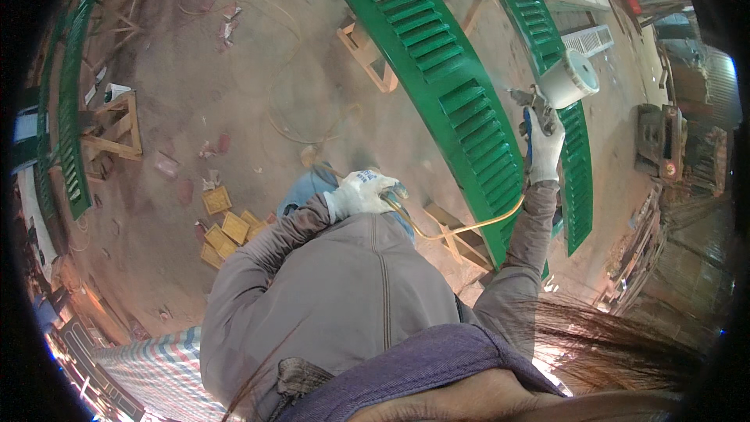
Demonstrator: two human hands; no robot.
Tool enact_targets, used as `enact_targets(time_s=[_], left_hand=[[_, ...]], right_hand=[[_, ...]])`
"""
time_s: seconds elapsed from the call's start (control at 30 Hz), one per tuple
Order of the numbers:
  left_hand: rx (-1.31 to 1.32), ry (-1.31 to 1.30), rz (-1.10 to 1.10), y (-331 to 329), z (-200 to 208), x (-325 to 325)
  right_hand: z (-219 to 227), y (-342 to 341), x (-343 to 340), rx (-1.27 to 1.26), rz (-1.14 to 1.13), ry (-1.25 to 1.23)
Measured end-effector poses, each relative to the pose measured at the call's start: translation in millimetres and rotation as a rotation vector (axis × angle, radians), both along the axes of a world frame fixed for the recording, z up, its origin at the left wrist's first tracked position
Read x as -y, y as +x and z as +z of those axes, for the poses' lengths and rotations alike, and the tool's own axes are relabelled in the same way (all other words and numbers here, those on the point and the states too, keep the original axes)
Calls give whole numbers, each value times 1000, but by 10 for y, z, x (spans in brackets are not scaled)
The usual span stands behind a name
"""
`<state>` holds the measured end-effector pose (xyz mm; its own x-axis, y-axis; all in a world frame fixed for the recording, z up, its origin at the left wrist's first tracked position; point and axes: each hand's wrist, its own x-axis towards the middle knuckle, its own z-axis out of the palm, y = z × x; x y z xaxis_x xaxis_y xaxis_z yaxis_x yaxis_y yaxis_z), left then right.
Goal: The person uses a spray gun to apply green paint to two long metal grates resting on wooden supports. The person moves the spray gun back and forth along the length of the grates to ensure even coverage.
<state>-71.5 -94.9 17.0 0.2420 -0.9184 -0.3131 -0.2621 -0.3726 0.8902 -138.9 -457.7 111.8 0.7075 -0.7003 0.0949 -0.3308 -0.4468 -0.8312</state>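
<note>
My right hand, in a white glove, is wrapped round the handle of a spray gun with a white paint cup on it. The gun is held over the gap between two green louvred shutters, near the right-hand louvred panel. A yellow air hose runs from the gun across to my left hand, also gloved in white. Held in front of my waist, that hand is closed round the hose.
Wooden trestles support the shutters. More green panels stand at the far left beside a wooden stand. Yellow blocks and scraps lie on the dusty floor to my left. White louvred panels are at the back right.
</note>
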Motion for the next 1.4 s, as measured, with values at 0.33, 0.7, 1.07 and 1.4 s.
enact_targets(time_s=[0.33,0.7,1.07,1.4], left_hand=[[41,6,52,33,98,-95],[-7,-1,31,298,65,-396],[28,53,105,697,122,-839],[-22,-81,147,901,92,-1008]], right_hand=[[185,386,-109,-44,138,-72],[59,568,-229,-88,159,-61],[106,1026,-430,-115,87,-96],[551,1273,-1011,-246,263,150]])
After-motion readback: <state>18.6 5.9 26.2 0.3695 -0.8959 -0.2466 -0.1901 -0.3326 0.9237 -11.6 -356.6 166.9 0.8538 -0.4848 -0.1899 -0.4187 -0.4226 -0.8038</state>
